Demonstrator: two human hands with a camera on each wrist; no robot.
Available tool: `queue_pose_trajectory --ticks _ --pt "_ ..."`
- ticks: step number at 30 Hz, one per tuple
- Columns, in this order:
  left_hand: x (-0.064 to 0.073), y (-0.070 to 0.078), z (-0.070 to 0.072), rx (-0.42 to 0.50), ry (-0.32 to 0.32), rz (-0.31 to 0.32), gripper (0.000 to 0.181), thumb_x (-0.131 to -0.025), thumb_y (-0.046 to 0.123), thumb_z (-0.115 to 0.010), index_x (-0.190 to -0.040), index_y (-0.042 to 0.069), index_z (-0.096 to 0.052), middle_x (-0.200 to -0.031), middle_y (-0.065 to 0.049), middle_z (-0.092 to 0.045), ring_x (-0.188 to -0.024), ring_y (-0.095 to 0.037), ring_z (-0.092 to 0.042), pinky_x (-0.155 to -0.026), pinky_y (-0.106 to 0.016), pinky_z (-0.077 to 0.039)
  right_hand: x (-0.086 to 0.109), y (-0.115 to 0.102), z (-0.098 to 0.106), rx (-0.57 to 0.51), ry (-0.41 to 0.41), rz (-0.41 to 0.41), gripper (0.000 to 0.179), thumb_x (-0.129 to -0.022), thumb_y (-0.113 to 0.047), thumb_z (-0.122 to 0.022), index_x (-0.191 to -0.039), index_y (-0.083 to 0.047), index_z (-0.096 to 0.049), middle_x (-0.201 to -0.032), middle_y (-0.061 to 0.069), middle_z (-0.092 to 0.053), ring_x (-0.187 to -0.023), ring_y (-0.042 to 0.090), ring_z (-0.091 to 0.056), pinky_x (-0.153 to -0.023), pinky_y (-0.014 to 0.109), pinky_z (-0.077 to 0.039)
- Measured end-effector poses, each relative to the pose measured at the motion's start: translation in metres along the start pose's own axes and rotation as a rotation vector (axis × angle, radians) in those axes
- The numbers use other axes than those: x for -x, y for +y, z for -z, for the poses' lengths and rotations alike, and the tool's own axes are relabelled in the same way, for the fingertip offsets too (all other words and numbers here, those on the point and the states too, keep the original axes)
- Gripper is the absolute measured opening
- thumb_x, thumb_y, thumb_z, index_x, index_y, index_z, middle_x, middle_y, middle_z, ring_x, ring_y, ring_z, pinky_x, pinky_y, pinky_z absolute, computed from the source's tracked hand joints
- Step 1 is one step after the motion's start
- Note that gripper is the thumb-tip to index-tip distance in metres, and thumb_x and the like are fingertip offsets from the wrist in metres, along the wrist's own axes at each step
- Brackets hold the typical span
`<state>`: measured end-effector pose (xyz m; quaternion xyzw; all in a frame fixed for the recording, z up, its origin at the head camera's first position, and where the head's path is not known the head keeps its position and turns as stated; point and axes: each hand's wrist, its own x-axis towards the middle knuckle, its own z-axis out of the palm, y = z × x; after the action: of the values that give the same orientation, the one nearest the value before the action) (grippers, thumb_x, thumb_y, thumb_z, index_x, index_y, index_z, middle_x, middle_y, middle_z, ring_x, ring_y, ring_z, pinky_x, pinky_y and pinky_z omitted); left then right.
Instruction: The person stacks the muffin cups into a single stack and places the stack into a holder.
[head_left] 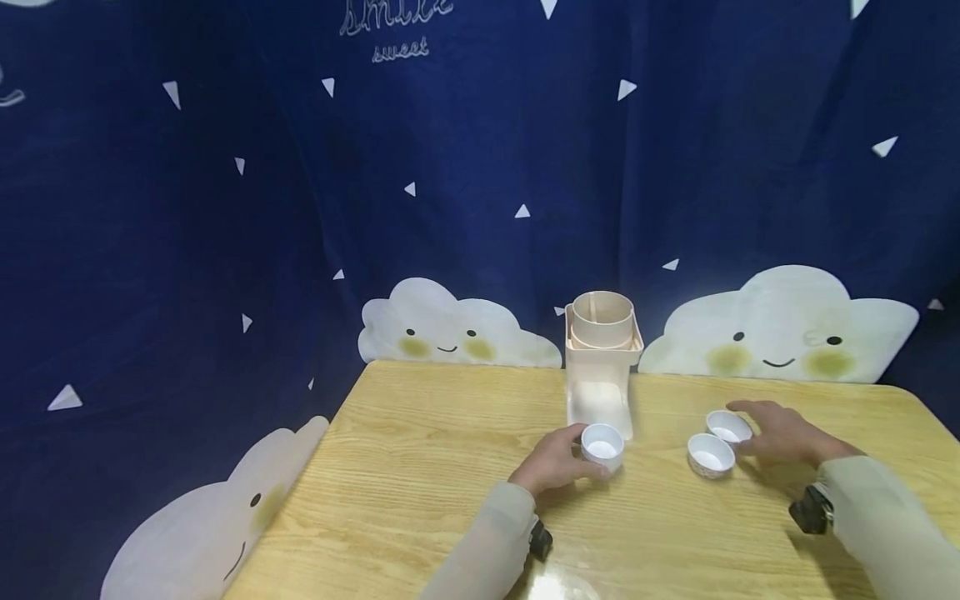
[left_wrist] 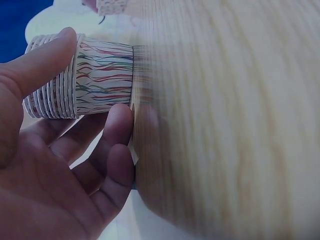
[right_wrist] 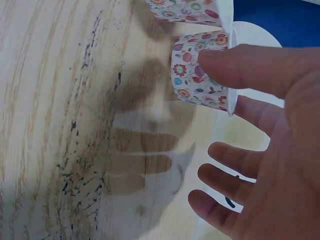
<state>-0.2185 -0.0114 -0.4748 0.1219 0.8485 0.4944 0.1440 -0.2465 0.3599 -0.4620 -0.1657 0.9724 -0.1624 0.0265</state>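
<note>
My left hand [head_left: 553,463] grips a nested stack of small paper cups [head_left: 602,450], thumb on one side and fingers round the other. In the left wrist view, wavy red, green and blue lines mark the lowest cup [left_wrist: 105,75] below several stacked rims; its base is right at the tabletop. To the right, my right hand [head_left: 787,435] pinches a white flower-printed paper cup [right_wrist: 187,82] between thumb and index finger, the other fingers spread loosely. A second flower-printed cup [head_left: 711,457] is close beside it, nearer to me. Both flowered cups face upward.
A beige plastic holder [head_left: 600,375] with a round tube in its top stands just behind the left-hand stack, near the back edge. The wooden table [head_left: 442,442] meets a dark blue curtain [head_left: 465,167] with cloud prints.
</note>
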Motion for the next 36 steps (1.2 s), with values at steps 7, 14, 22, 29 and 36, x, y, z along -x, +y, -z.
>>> queue_pose_trajectory --ticks 7,14,22,29,36 --pt "-0.001 0.000 0.001 -0.014 0.003 -0.018 0.059 -0.070 0.020 -0.089 -0.124 0.026 -0.065 -0.109 0.007 -0.071 -0.096 -0.008 -0.062 -0.073 -0.025 -0.051 0.001 -0.005 0.004 -0.049 -0.021 -0.017 0.079 -0.080 -0.040 -0.078 -0.134 0.011 -0.049 -0.129 0.038 -0.055 -0.119 0.058 -0.050 -0.093 0.067 -0.043" --pt "-0.002 -0.001 0.002 -0.022 0.004 -0.020 0.060 -0.070 0.021 -0.089 -0.124 0.026 -0.065 -0.108 0.008 -0.071 -0.098 -0.008 -0.062 -0.078 -0.025 -0.050 0.002 -0.008 0.006 -0.080 0.008 0.022 0.071 -0.080 -0.035 -0.079 -0.131 0.010 -0.054 -0.126 0.034 -0.060 -0.117 0.055 -0.053 -0.093 0.066 -0.043" --pt "-0.002 -0.001 0.001 -0.018 0.000 -0.011 0.061 -0.070 0.021 -0.089 -0.126 0.025 -0.065 -0.111 0.006 -0.071 -0.097 -0.008 -0.062 -0.076 -0.026 -0.051 0.003 -0.004 0.003 -0.113 -0.002 -0.033 0.078 -0.081 -0.041 -0.078 -0.131 0.012 -0.052 -0.128 0.035 -0.059 -0.118 0.056 -0.052 -0.093 0.067 -0.043" --pt "-0.001 0.000 0.002 -0.046 0.006 -0.015 0.061 -0.070 0.022 -0.089 -0.126 0.026 -0.065 -0.113 0.006 -0.071 -0.103 -0.010 -0.063 -0.084 -0.028 -0.051 0.005 -0.003 0.005 -0.111 0.007 -0.124 0.083 -0.081 -0.044 -0.077 -0.134 0.014 -0.049 -0.133 0.039 -0.052 -0.122 0.060 -0.046 -0.095 0.069 -0.040" --pt "-0.001 -0.001 0.002 -0.043 0.002 -0.011 0.059 -0.070 0.022 -0.089 -0.124 0.027 -0.065 -0.112 0.008 -0.071 -0.105 -0.010 -0.062 -0.088 -0.030 -0.050 0.007 -0.012 0.011 -0.121 0.017 -0.126 0.083 -0.083 -0.046 -0.075 -0.136 0.012 -0.048 -0.135 0.040 -0.050 -0.122 0.061 -0.044 -0.095 0.070 -0.040"
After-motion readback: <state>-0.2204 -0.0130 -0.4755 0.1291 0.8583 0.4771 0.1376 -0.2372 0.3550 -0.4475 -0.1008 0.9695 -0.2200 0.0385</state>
